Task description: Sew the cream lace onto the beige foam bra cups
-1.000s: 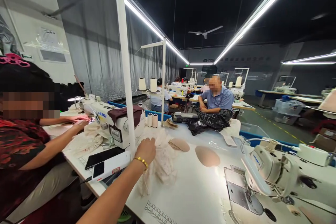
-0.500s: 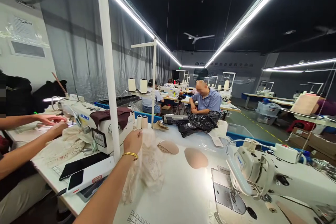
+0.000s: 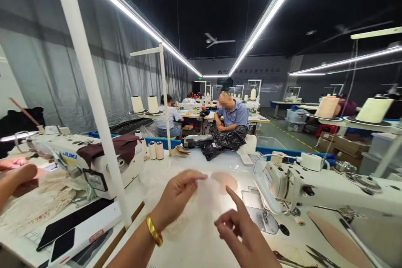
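Note:
My left hand, wearing a gold bracelet, pinches the edge of a pale, sheer lace fabric above the white table. Motion blurs the fabric, which hangs below the fingertips and spreads behind the hand. To the right, my right hand is raised with its index finger stretched out and the other fingers loosely bent; I see nothing in it. Just beyond both hands lies a beige rounded cup piece. A white sewing machine stands right of my right hand.
Scissors and another beige piece lie at the lower right. A phone-like white device is at the left, near a co-worker's hands and sewing machine. Thread cones and a black plastic bag are farther back.
My left hand has brought the lace fabric from beside the left machine toward the middle. My right hand has come into view. The camera has turned right.

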Available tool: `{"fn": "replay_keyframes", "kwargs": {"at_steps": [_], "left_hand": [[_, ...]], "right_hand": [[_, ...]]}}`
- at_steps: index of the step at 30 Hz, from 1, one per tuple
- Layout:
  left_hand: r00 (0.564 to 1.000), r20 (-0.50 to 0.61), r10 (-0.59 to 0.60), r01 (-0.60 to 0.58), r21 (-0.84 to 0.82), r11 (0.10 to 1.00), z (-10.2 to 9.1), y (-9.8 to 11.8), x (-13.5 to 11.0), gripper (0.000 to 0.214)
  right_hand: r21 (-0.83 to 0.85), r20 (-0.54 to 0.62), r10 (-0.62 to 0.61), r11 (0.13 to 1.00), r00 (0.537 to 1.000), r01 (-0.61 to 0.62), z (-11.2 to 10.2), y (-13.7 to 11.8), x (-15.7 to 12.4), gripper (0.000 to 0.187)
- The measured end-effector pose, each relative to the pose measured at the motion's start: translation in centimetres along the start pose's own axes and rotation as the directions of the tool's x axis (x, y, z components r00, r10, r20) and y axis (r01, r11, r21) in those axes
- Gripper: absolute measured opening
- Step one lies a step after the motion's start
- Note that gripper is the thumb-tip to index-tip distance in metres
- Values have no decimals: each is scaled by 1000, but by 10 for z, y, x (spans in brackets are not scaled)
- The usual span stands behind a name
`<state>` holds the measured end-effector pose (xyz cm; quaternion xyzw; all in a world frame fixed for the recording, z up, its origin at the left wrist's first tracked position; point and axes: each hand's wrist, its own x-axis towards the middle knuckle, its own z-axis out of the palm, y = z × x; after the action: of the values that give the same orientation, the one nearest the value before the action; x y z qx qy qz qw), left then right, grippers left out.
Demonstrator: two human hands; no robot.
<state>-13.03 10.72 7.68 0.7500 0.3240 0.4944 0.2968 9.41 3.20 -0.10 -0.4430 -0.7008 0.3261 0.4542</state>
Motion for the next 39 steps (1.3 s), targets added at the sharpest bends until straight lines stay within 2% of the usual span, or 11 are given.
{"fn": "replay_keyframes", "kwargs": {"at_steps": [3,5,8,11,15,19,26,30,33,36,39], "left_hand": [[992,117,-39,34,46,998,15,-10,-13,32],[977,136,-166,152,106,983,19,-22,-24,45],[903,248,-352,253,356,900,17,-40,-41,69],[868,266,-419,204,579,790,10,-48,-47,46],[889,268,-370,186,528,829,-10,-42,-32,30],[929,284,-237,38,562,826,-27,-27,-10,45],[939,257,-228,51,551,833,-35,7,17,39],[877,370,-306,11,622,783,-9,-8,0,20],[821,427,-379,-17,682,731,13,-31,-11,8],[861,373,-347,-6,688,725,2,-33,2,5],[964,185,-191,1,716,698,-38,-12,27,18]], "right_hand": [[56,-51,40,998,998,-37,-6,-2,35,22],[99,-112,49,994,993,-38,-8,-2,42,30],[189,-232,66,982,971,-22,-9,-2,32,38],[261,-387,100,965,916,5,-8,-5,15,41],[338,-519,212,941,828,-29,-2,-5,-2,44],[408,-501,253,912,828,-32,5,-2,-8,47],[449,-427,260,892,866,-47,8,0,-10,49],[392,-447,237,919,863,-49,3,12,-12,53],[362,-370,224,928,902,-82,2,22,-15,57],[364,-247,233,922,941,-133,6,24,-14,55],[366,-194,214,921,957,-132,15,11,-6,43]]}}
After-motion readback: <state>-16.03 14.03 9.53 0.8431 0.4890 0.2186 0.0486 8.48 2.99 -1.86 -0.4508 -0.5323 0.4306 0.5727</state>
